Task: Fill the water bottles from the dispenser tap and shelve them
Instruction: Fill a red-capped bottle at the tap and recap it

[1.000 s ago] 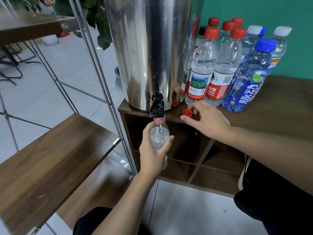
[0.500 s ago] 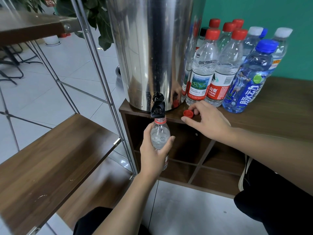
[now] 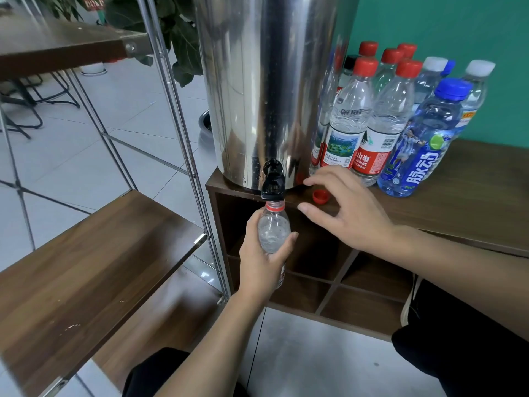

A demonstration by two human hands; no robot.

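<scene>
Bottle (image 3: 273, 230), clear plastic with a red neck ring and no cap, stands upright in the left hand (image 3: 262, 263), its open mouth directly under the black tap (image 3: 273, 183) of the steel dispenser (image 3: 266, 90). The left grip is clenched around the bottle's body, thumb on the left side and fingertips wrapping the right. Whether water is running cannot be told.

Just to the right, the right hand (image 3: 347, 213) hovers over the front edge of the wooden tabletop (image 3: 472, 202), its grip released, fingers spread and gently curved, holding nothing. A loose red cap (image 3: 321, 195) lies on the tabletop beneath those fingers, apart from them.

Behind the hand, beside the dispenser, a cluster of capped bottles stands upright: several red-capped bottles (image 3: 350, 121) with red and green labels, a blue-capped bottle (image 3: 420, 144) with a blue label at the front right, and white-capped bottles (image 3: 476, 87) against the green wall (image 3: 458, 24).

Below the tabletop are open wooden cubbies (image 3: 369, 308). To the left stands a metal-framed rack with brown shelves (image 3: 86, 270), and leafy plants (image 3: 177, 38) show behind it over a tiled floor (image 3: 94, 150).
</scene>
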